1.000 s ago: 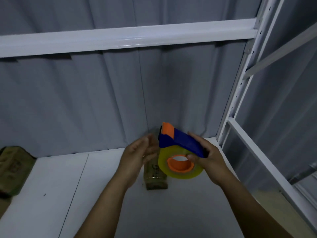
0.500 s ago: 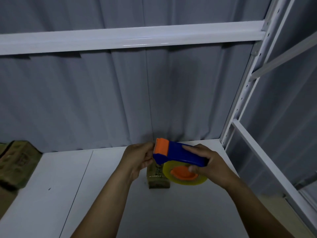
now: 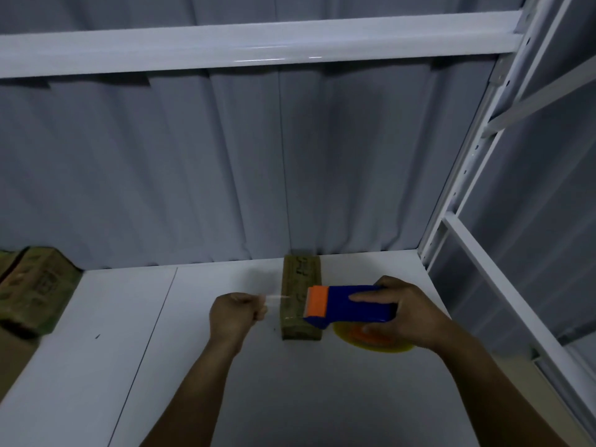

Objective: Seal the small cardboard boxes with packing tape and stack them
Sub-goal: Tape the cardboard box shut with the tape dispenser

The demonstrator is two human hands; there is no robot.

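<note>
A small brown cardboard box [image 3: 300, 279] lies lengthwise on the white shelf [image 3: 180, 366], near the back wall. My right hand [image 3: 409, 312] grips a blue tape dispenser [image 3: 351, 306] with an orange cutter end, held low over the box's right side. The yellowish tape roll [image 3: 374, 345] with an orange core hangs under the dispenser. My left hand [image 3: 235, 316] pinches the free end of the clear tape [image 3: 274, 298], stretched leftward from the cutter across the box. The box's near right part is hidden by the dispenser.
Other brown cardboard boxes [image 3: 35, 291] sit stacked at the shelf's left edge. A white shelf beam [image 3: 258, 43] runs overhead and a white upright post [image 3: 464, 175] stands at the right. Grey curtain covers the back.
The dispenser has dropped lower and to the right, beside the box. My left hand pulled away to the left, drawing out a strip of clear tape. The view tilted, showing more of the box.
</note>
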